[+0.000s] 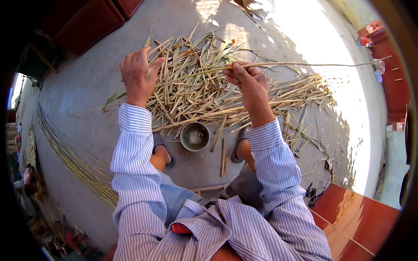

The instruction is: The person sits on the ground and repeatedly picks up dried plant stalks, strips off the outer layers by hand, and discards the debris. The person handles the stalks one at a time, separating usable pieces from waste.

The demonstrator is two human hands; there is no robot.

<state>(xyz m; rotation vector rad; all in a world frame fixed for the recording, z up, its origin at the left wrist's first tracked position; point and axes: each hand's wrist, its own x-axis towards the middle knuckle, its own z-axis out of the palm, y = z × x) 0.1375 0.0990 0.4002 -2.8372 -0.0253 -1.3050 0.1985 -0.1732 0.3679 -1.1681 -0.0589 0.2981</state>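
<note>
My right hand (247, 82) pinches a long, thin, pale plant stalk (300, 64) between thumb and fingers. The stalk runs far out to the right, and its greener end points leftward over the pile. My left hand (139, 75) is raised at the pile's left side, thumb apart from the fingers, with nothing visible in it. Below both hands spreads a heap of dry leaf sheaths and stalk pieces (187, 95). A round metal bowl (185, 130) stands between my feet, just on the near side of the heap.
A bundle of long thin stalks (72, 158) lies on the floor at the left. More straw-like stalks (300, 89) lie to the right, beside a sunlit strip of floor. Dark red seats (89, 26) stand at the far left. A reddish-brown panelled surface (344, 209) is near right.
</note>
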